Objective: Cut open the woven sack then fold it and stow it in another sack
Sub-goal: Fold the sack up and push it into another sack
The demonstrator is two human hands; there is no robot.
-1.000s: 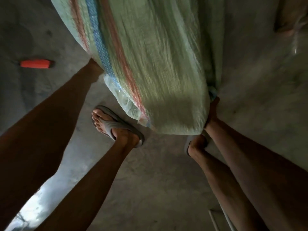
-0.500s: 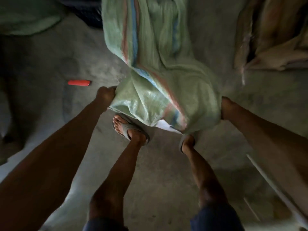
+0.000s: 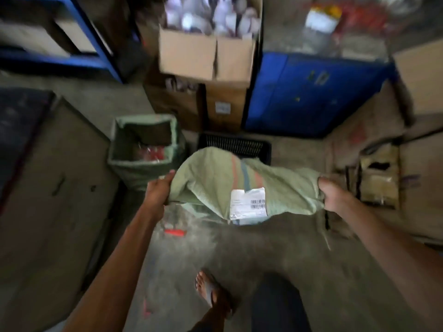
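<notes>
The pale green woven sack (image 3: 211, 180), with orange and blue stripes and a white barcode label (image 3: 248, 206), hangs stretched between my two hands above the floor. My left hand (image 3: 158, 190) grips its left edge and my right hand (image 3: 334, 196) grips its right edge, both arms out in front. A second green sack (image 3: 119, 161) stands open on the floor to the left behind it, with red items inside. An orange knife handle (image 3: 175, 232) lies on the floor under the held sack.
Stacked cardboard boxes (image 3: 206, 58) and a blue cabinet (image 3: 309, 94) stand at the back. A black slotted crate (image 3: 233, 146) sits just behind the held sack. A blue shelf frame (image 3: 96, 41) is at top left. Burlap sacks and packages (image 3: 378, 178) lie right. My sandalled foot (image 3: 208, 289) is below.
I have lifted the sack off the floor and my view has swung up from my feet to the room. The sack now hangs shorter and bunched between both hands.
</notes>
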